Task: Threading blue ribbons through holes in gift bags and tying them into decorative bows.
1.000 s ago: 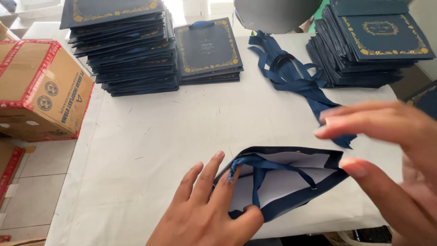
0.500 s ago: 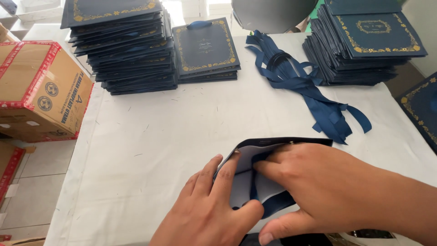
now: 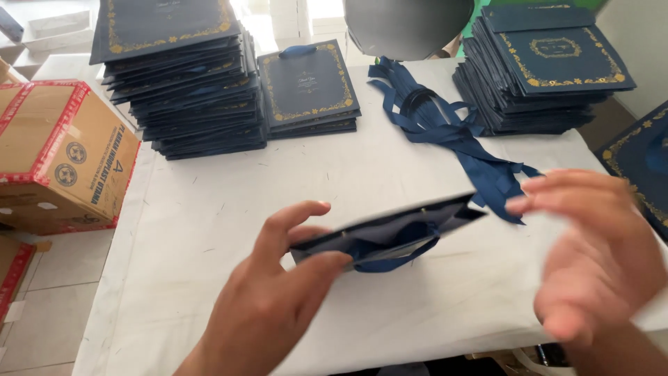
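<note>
Lower middle of the frame: left hand (image 3: 268,306) pinching one end of a dark blue paper bag (image 3: 390,233) between thumb and fingers, lifted clear of the white table (image 3: 209,209) and tilted, its open top edge facing the camera. Inside the mouth, a pale lining and a blue ribbon handle (image 3: 410,245) hanging out below in a loop. Lower right: right hand (image 3: 591,244) blurred, open, fingers spread loosely and holding nothing — just beside the far end of the bag, whether touching it cannot be told. Behind, middle of the frame: a loose pile of blue ribbons (image 3: 445,125) trailing down toward the right hand. Upper left: a tall stack of flat blue bags with gold borders (image 3: 177,76), and beside it a low stack (image 3: 306,87) with a ribbon handle on top. Upper right: another stack of the same bags (image 3: 543,69); one more bag (image 3: 640,167) at the right edge. Far left, off the table — a cardboard box with red tape (image 3: 59,153).
</note>
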